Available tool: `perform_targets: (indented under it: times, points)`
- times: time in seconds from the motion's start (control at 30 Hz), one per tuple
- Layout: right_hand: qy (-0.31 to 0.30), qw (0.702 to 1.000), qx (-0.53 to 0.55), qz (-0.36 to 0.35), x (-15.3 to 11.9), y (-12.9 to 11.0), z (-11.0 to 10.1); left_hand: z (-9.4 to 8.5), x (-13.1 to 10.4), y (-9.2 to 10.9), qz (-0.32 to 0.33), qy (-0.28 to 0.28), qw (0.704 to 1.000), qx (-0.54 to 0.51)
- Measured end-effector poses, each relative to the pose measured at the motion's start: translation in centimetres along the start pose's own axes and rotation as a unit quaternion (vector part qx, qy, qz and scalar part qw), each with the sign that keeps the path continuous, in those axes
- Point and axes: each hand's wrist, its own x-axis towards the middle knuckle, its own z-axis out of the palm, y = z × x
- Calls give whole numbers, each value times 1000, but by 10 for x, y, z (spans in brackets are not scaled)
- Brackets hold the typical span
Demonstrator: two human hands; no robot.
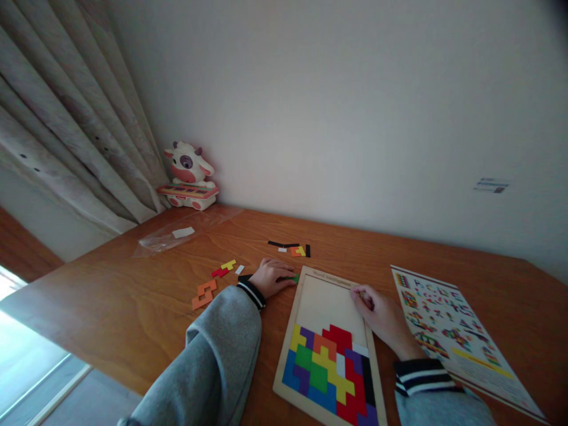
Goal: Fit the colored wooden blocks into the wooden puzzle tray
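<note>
A wooden puzzle board [289, 337] lies in front of me, its lower part filled with coloured block pieces [318, 378] and its upper part bare. Left of its upper corner, my left hand [273, 277] has thumb and fingertips closed around a green puzzle piece [296, 278], just outside the frame. A black piece [244, 277] shows partly beside that wrist. My right hand [377, 310] rests on the board's upper right edge with curled fingers; whether anything is inside them is hidden.
Loose orange pieces [203, 297], red and yellow ones [222, 270], and a white one [239, 270] lie at left. Farther back are black strips [284, 244]. A printed pattern sheet [461, 337] lies right, a clear plastic bag [166, 236] and a cow toy keyboard [189, 180] back left.
</note>
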Motion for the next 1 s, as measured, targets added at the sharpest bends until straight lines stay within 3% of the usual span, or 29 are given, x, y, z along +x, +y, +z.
perform_targets:
  times: [0.17,0.4,0.63,0.73,0.87,1.0]
  points:
    - [5,1000,-3,-5,1,0,0,-6,4,3,14,-11,1000,11]
    - [11,1000,10,-10,1,-2,0,-2,1,2,39,23,998,47]
    - [36,996,85,-9,-2,-22,-11,-11,2,21,60,139,988,40]
    - [-6,988,156,-8,-6,-43,-16,-10,3,40,84,163,983,10]
    - [-136,927,350,-24,-14,-65,-14,-2,7,71,151,165,974,-21]
    - [-182,893,409,-49,-17,-69,-6,5,10,89,192,156,969,-24]
